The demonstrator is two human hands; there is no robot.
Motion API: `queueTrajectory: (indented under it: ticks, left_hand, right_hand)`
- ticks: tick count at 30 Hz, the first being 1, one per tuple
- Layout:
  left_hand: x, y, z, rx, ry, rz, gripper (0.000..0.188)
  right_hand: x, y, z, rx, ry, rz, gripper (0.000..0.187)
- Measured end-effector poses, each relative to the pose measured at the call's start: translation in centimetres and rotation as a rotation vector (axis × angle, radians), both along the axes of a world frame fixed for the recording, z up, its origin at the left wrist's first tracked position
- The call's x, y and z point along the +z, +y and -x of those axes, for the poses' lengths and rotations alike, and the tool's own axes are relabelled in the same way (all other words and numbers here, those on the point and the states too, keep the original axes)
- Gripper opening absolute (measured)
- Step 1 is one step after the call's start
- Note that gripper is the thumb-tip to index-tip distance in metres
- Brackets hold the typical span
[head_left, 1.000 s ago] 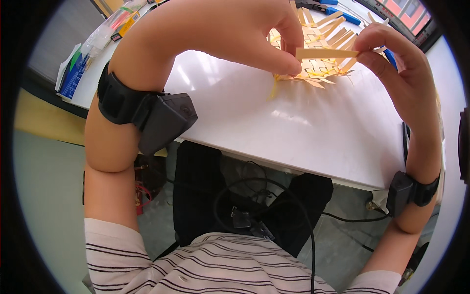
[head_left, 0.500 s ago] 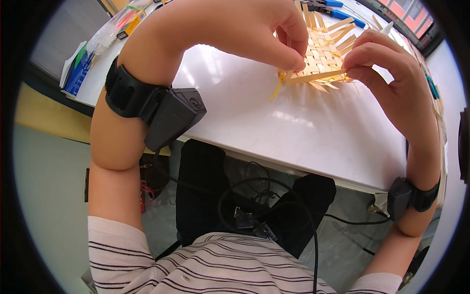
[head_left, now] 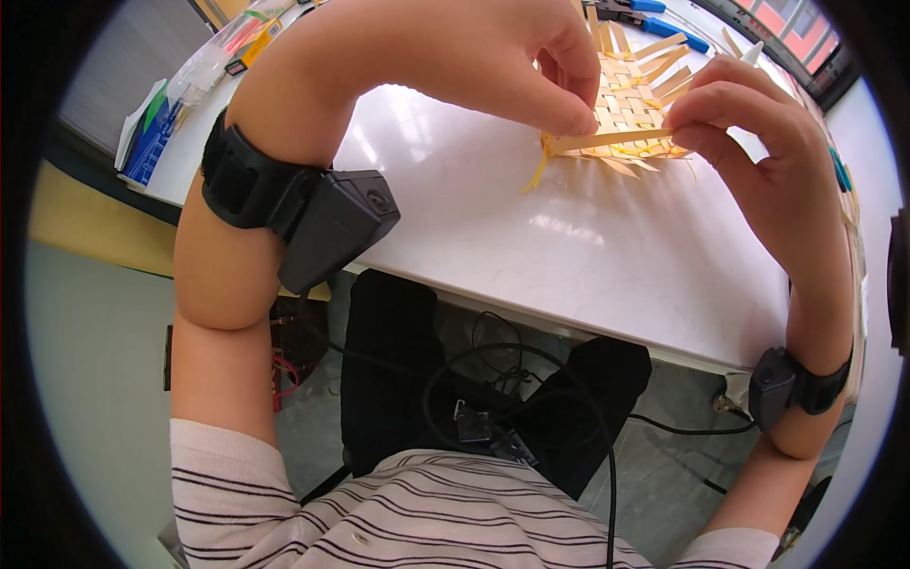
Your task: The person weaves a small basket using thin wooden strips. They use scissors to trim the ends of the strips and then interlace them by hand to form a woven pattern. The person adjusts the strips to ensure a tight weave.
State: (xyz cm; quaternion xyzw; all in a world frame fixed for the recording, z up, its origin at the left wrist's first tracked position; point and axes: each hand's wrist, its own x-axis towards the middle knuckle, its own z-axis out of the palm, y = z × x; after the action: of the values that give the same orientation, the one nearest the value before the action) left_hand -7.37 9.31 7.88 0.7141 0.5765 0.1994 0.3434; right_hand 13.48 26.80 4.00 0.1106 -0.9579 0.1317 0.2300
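Note:
A small woven piece (head_left: 621, 112) of pale flat strips lies on the table, loose strip ends sticking out around it. Thin yellow ties run across it, one dangling at its near left corner. My left hand (head_left: 521, 62) reaches over from the left, thumb and fingers pinched at the piece's left edge; its fingertips partly hide what they grip. Along the near edge runs a loose flat strip (head_left: 616, 139), its right end pinched between thumb and fingers of my right hand (head_left: 735, 112).
Blue-handled pliers (head_left: 673, 36) lie beyond the woven piece on the white table (head_left: 474, 209). At the far left are a clear plastic bag (head_left: 201, 76), a yellow and black box (head_left: 254, 43) and a blue packet (head_left: 152, 142). Black cables (head_left: 607, 446) hang over my lap.
The flat strip has shifted slightly away from me, lying closer along the woven piece's near edge. Both hands keep their pinch and have barely moved.

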Motion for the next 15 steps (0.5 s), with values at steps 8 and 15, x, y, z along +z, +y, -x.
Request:
queueTrajectory:
  ticks: [8,15]
  left_hand:
    - [0.0,-0.1,0.1,-0.014,0.021,-0.014,0.038]
    - [0.9,0.0,-1.0,0.049,0.083,0.067,0.04]
  right_hand:
    - [-0.6,-0.5,0.0,-0.036,-0.05,0.05,0.008]
    - [-0.4,-0.7,-0.3,-0.062,-0.09,0.06,0.008]
